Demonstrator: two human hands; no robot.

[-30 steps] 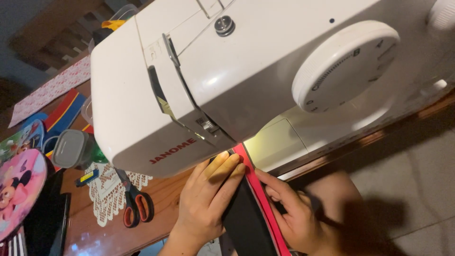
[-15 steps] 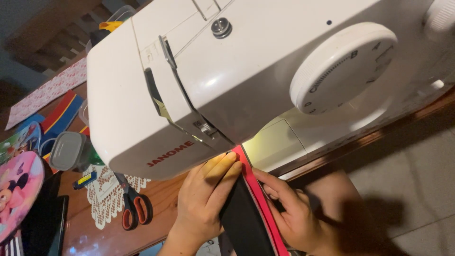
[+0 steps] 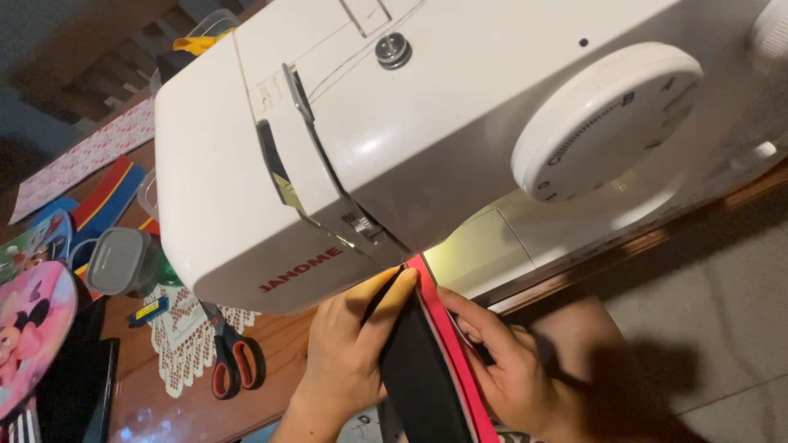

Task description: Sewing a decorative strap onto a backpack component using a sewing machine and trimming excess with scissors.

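A white sewing machine [image 3: 394, 123] fills most of the head view, with a round dial [image 3: 606, 123] on its body. Under its head lies a black fabric piece [image 3: 419, 377] with a red strip [image 3: 447, 344] along its right edge. My left hand [image 3: 349, 353] rests flat on the fabric's left side, fingers pointing up toward the needle area. My right hand [image 3: 501, 361] presses the fabric from the right, fingers touching the red strip. The needle itself is hidden by the machine head.
On the wooden table [image 3: 271, 328] at the left lie scissors with red-black handles [image 3: 234, 365] on a white lace doily [image 3: 185, 340], a small lidded container [image 3: 119, 262], a pink round item [image 3: 29, 336] and colourful papers [image 3: 98, 197]. Tiled floor [image 3: 714, 328] shows at the right.
The view has shifted slightly; both hands stay on the fabric in about the same place under the machine head.
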